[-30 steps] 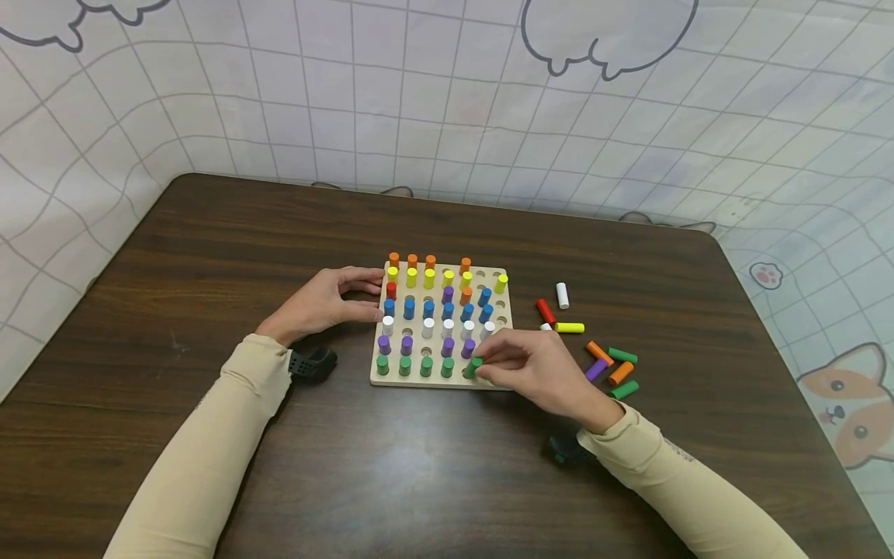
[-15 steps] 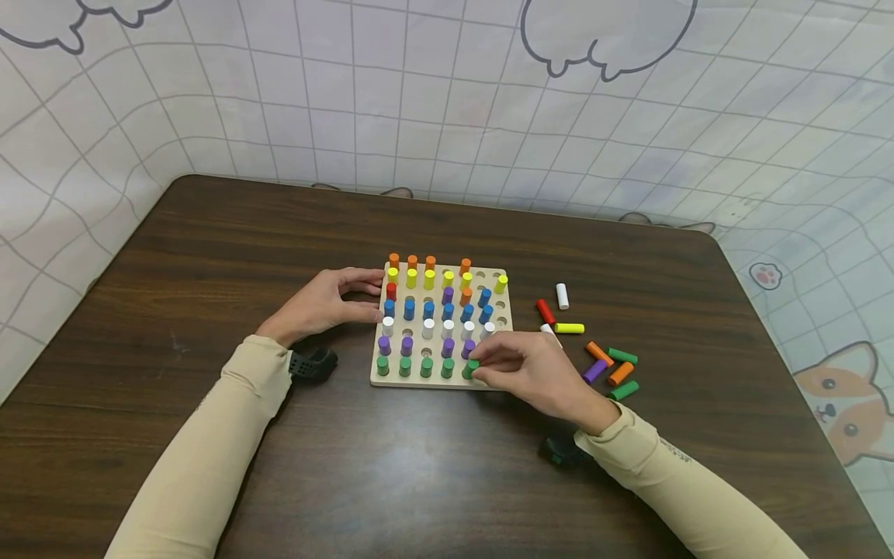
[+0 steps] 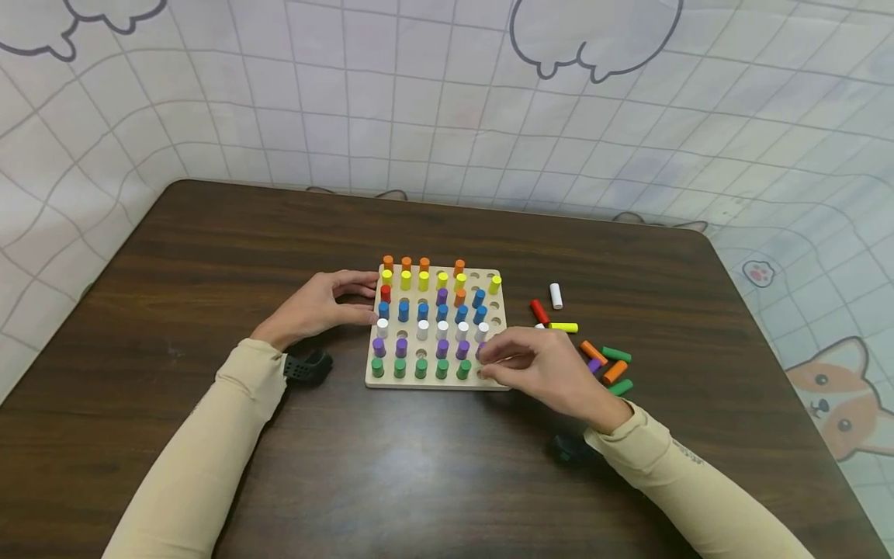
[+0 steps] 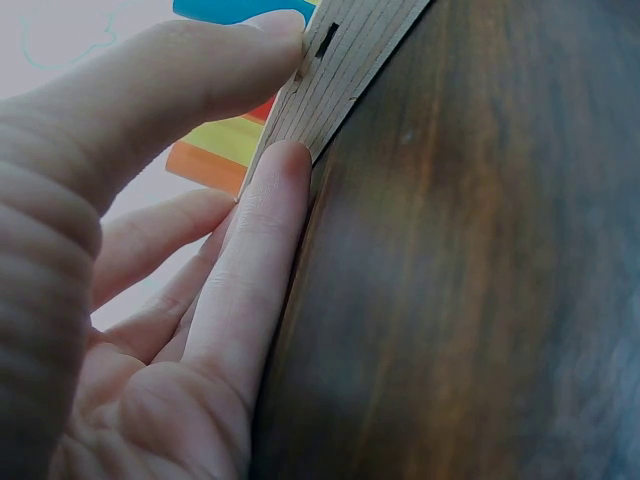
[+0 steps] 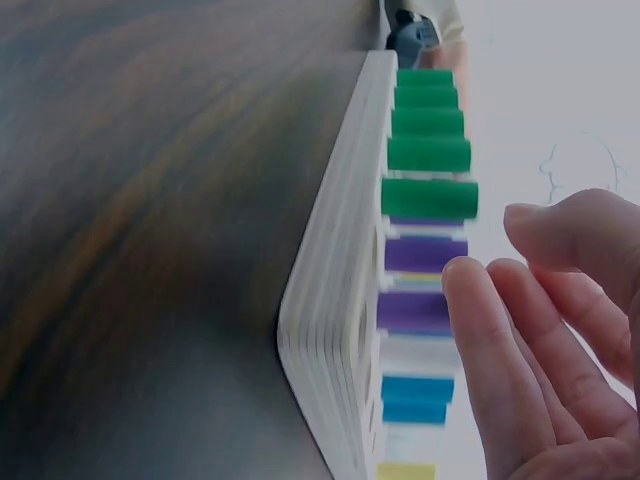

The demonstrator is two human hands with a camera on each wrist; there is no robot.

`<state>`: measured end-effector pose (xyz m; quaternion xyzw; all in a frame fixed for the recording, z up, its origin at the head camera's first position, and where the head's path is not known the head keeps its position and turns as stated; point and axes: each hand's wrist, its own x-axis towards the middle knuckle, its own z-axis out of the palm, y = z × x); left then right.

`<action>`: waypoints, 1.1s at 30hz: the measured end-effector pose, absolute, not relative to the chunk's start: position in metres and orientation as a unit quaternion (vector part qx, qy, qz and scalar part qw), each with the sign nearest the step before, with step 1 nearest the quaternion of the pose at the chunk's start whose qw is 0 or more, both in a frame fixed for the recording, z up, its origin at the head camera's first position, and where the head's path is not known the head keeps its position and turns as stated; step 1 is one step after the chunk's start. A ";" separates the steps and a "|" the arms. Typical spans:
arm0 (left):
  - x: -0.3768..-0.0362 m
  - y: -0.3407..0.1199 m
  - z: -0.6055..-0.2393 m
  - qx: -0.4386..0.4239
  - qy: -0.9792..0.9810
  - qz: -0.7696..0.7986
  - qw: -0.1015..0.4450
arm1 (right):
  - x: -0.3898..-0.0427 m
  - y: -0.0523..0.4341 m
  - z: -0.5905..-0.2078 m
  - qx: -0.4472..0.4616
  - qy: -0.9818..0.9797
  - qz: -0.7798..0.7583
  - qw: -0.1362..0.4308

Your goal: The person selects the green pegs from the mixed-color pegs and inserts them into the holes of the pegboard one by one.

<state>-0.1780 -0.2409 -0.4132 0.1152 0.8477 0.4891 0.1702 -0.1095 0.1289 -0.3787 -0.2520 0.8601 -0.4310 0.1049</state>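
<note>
A light wooden pegboard (image 3: 437, 383) bears rows of coloured pegs. My left hand (image 3: 314, 308) lies at its left side, thumb and fingers extended against the edge; the left wrist view shows the thumb and a fingertip touching the layered wood. My right hand (image 3: 545, 369) hovers over the board's front right corner. Its thumb and fingers stand apart with nothing between them. Just left of them, a green peg (image 3: 464, 369) stands upright at the right end of the front row. Behind the right fingertips, a purple peg (image 5: 412, 312) is partly covered in the head view.
Loose pegs lie right of the board: a red peg (image 3: 540, 311), a yellow peg (image 3: 564, 328), a white peg (image 3: 556, 296), and a cluster with orange pegs (image 3: 615, 372) and green pegs (image 3: 617, 354). The brown table (image 3: 391, 473) meets a patterned sheet behind.
The green peg in my right fingers went from tilted to upright in the front row, and the fingers let go and drew slightly right. The left hand stays on the board's edge.
</note>
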 end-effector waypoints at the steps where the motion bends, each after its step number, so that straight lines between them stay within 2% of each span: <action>1: -0.178 -0.241 -0.413 0.116 0.848 0.489 0.171 | -0.109 0.132 -0.378 -0.249 0.862 -0.431 0.100; 9: -0.178 -0.241 -0.415 0.119 0.852 0.482 0.165 | -0.113 0.159 -0.375 -0.244 0.867 -0.433 0.047; 17: -0.176 -0.239 -0.412 0.117 0.855 0.477 0.163 | -0.118 0.190 -0.369 -0.216 0.875 -0.432 0.022; 26: -0.176 -0.240 -0.412 0.115 0.860 0.470 0.164 | -0.121 0.223 -0.365 -0.187 0.888 -0.420 0.020; 33: -0.175 -0.239 -0.412 0.117 0.868 0.456 0.160 | -0.127 0.252 -0.365 -0.164 0.888 -0.428 0.044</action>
